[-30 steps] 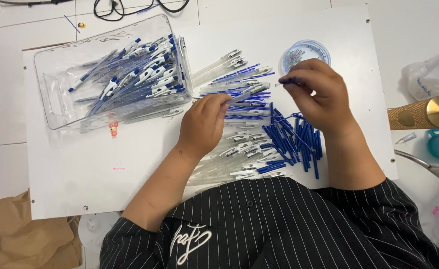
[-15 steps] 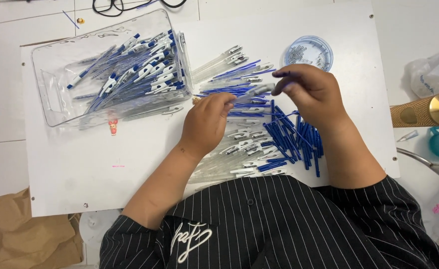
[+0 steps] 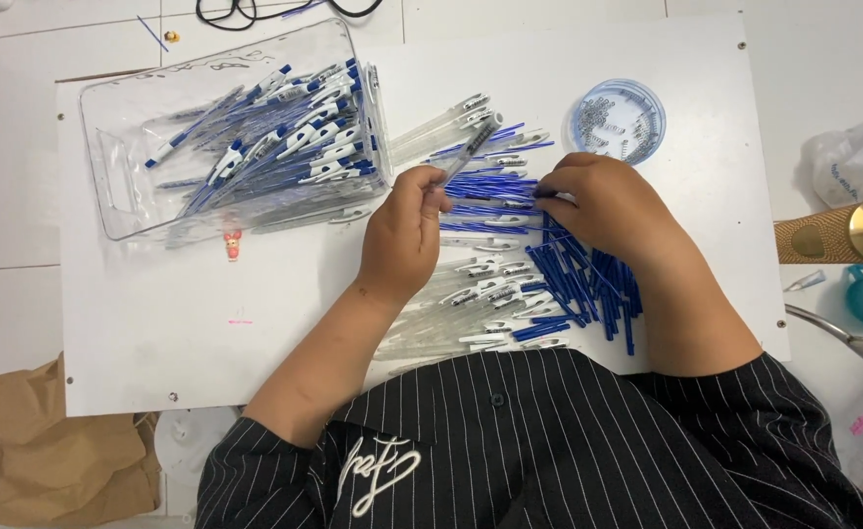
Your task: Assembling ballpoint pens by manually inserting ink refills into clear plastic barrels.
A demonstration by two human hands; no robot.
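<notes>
Since the earlier frame the left hand (image 3: 404, 235) has lifted a clear pen barrel (image 3: 463, 152) off the heap, and its grip pinches the lower end so the barrel tilts up toward the dish (image 3: 620, 120). Right hand (image 3: 603, 204) has come down onto the blue refills (image 3: 588, 279), its fingers pressed together on one refill tip (the tip itself is mostly hidden). Finished pens fill the clear bin (image 3: 123, 181) on the white surface (image 3: 285, 323). A brown paper bag (image 3: 49, 456) lies at lower left.
</notes>
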